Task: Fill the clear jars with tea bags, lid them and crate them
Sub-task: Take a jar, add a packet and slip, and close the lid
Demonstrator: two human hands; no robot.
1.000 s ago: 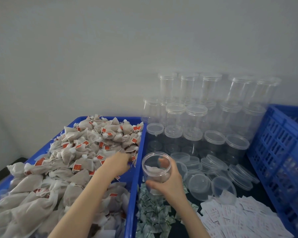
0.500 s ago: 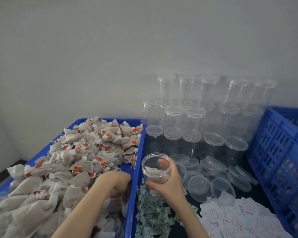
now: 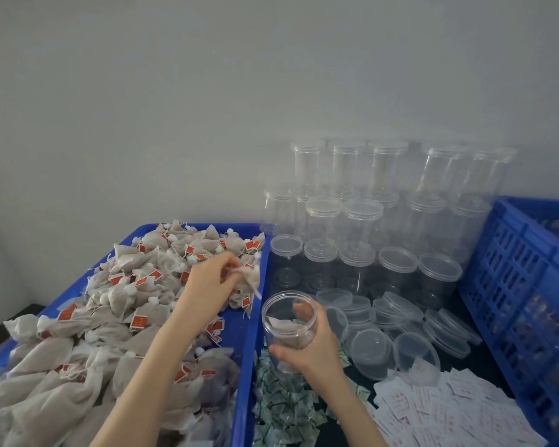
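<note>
My right hand point(image 3: 307, 346) grips an open clear jar point(image 3: 288, 321) just right of the blue tray's wall; a few tea bags lie inside it. My left hand point(image 3: 212, 282) pinches a tea bag point(image 3: 250, 277) lifted above the pile, a little left of and above the jar's mouth. The blue tray point(image 3: 247, 343) on the left is heaped with brown tea bags point(image 3: 136, 285) that carry red tags. Loose clear lids point(image 3: 371, 348) lie to the right of the jar. A blue crate point(image 3: 523, 285) stands at the far right.
Stacked lidded clear jars point(image 3: 362, 221) fill the back against the grey wall. Small green packets point(image 3: 284, 408) lie below the held jar. White printed slips point(image 3: 439, 411) cover the front right.
My left hand dipped into the near part of the tea bag pile, then rose to the right with a tea bag pinched, nearer the jar. The jar in my right hand stayed put.
</note>
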